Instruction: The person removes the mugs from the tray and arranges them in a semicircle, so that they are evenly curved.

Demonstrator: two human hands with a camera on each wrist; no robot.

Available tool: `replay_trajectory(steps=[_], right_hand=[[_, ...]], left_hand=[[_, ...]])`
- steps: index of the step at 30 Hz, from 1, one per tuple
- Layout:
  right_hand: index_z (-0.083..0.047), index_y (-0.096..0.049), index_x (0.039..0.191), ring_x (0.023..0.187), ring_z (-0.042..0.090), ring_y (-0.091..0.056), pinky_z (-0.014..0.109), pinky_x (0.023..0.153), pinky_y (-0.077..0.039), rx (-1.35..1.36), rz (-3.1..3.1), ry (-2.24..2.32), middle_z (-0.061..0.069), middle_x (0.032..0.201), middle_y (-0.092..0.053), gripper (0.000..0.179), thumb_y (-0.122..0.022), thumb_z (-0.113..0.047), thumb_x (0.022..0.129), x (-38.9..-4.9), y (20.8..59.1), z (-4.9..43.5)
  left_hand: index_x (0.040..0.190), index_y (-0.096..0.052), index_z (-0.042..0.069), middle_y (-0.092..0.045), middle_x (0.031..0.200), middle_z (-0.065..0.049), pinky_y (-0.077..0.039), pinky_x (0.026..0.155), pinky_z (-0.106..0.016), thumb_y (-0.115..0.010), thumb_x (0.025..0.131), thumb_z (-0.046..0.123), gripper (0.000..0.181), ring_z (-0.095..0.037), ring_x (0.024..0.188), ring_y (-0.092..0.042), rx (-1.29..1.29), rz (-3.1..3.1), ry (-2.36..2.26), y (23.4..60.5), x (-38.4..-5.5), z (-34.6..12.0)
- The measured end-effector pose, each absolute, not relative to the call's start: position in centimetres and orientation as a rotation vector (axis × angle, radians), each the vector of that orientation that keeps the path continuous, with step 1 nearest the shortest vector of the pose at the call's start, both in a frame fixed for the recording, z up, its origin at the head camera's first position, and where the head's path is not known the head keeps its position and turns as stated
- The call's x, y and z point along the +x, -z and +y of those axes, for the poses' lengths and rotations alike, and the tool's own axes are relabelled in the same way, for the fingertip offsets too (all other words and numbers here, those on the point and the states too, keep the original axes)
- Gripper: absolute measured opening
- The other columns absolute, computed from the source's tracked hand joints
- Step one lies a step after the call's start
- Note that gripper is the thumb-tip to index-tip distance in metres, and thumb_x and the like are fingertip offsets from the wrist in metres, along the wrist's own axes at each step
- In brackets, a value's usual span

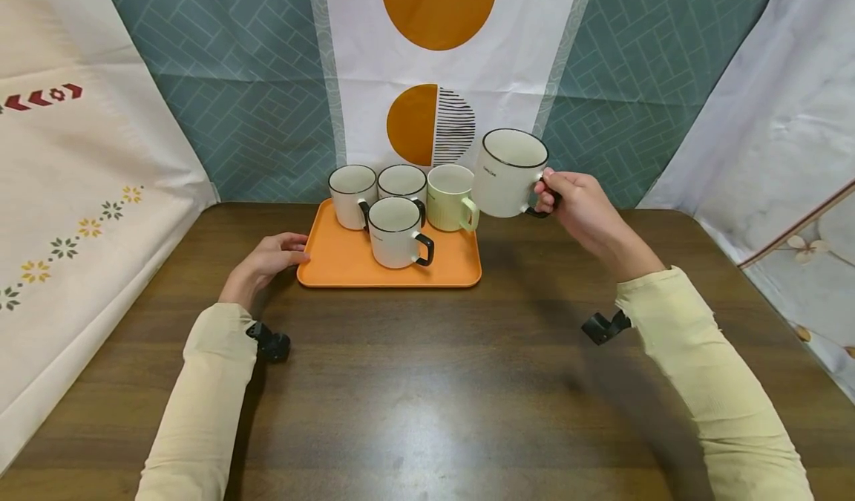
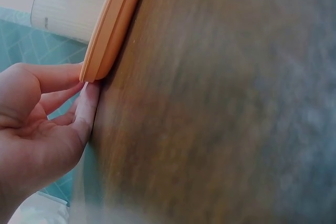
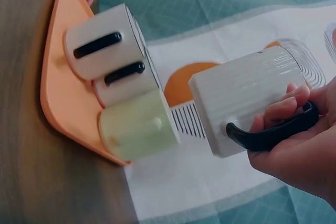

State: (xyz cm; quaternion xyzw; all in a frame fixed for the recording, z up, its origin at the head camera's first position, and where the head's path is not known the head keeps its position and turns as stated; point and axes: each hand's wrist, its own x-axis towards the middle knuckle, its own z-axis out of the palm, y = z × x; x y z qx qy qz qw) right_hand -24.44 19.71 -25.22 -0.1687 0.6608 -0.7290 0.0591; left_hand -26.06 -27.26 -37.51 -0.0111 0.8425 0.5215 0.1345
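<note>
My right hand (image 1: pixel 588 215) grips the black handle of a white mug (image 1: pixel 505 178) with a dark rim, held up in the air to the right of an orange tray (image 1: pixel 334 267). In the right wrist view its fingers curl round the handle. My left hand (image 1: pixel 269 256) is at the tray's left edge; the left wrist view has the tray's rim between thumb and fingers. On the tray stand a white mug at back left (image 1: pixel 352 197), another white mug behind (image 1: pixel 401 179), a white mug in front (image 1: pixel 394 234) and a pale green mug (image 1: pixel 449 200).
The tray lies on a dark wooden table (image 1: pixel 427 382), near its back edge. Behind it hangs a patterned cloth (image 1: pixel 254 78). Light cloths line the left (image 1: pixel 80 211) and right sides. Each wrist carries a black camera mount (image 1: pixel 269 341).
</note>
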Motion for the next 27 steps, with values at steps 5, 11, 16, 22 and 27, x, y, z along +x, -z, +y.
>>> replay_trajectory(steps=[5, 11, 16, 22, 27], right_hand=[[0.003, -0.054, 0.08, 0.07, 0.015, -0.038, 0.026, 0.068, -0.036, -0.46, 1.977, 2.271, 0.004, 0.078, -0.046, 0.032, -0.041, -0.013, 0.104, -25.4, 25.5, 20.2], [0.0, -0.057, 0.08, 0.069, 0.014, -0.04, 0.025, 0.068, -0.037, -0.372, 1.989, 2.298, 0.003, 0.075, -0.048, 0.033, -0.04, -0.013, 0.104, -26.4, 26.9, 20.6], [-0.001, -0.057, 0.079, 0.068, 0.013, -0.042, 0.023, 0.067, -0.04, -0.311, 2.03, 2.305, 0.002, 0.074, -0.049, 0.033, -0.04, -0.012, 0.104, -27.5, 28.5, 20.8], [-0.002, -0.058, 0.079, 0.068, 0.013, -0.042, 0.023, 0.068, -0.04, -0.204, 2.092, 2.284, 0.001, 0.073, -0.049, 0.034, -0.04, -0.014, 0.105, -29.0, 30.4, 20.4], [-0.002, -0.059, 0.075, 0.065, 0.012, -0.042, 0.022, 0.065, -0.04, -0.139, 2.104, 2.325, 0.0, 0.069, -0.049, 0.036, -0.04, -0.011, 0.104, -29.9, 31.9, 19.8]], left_hand=[[0.142, -0.03, -0.013, -0.038, 0.135, -0.029, -0.036, 0.101, -0.039, -0.055, 0.095, 0.003, 0.056, -0.033, 0.117, -0.041, -0.031, 2.444, -1.508, 37.5, -26.0, -27.3], [0.143, -0.029, -0.012, -0.038, 0.135, -0.029, -0.037, 0.1, -0.04, -0.055, 0.095, 0.004, 0.057, -0.033, 0.116, -0.042, -0.032, 2.43, -1.512, 37.5, -25.7, -27.2], [0.143, -0.029, -0.012, -0.039, 0.135, -0.029, -0.039, 0.097, -0.037, -0.055, 0.096, 0.004, 0.056, -0.032, 0.116, -0.043, -0.033, 2.427, -1.516, 37.6, -25.6, -27.2], [0.142, -0.029, -0.013, -0.037, 0.137, -0.03, -0.036, 0.102, -0.04, -0.054, 0.095, 0.003, 0.056, -0.035, 0.12, -0.04, -0.041, 2.422, -1.528, 37.6, -25.6, -27.2], [0.143, -0.027, -0.012, -0.035, 0.138, -0.03, -0.031, 0.107, -0.046, -0.054, 0.095, 0.003, 0.057, -0.036, 0.122, -0.038, -0.048, 2.421, -1.519, 37.5, -25.9, -27.3]])
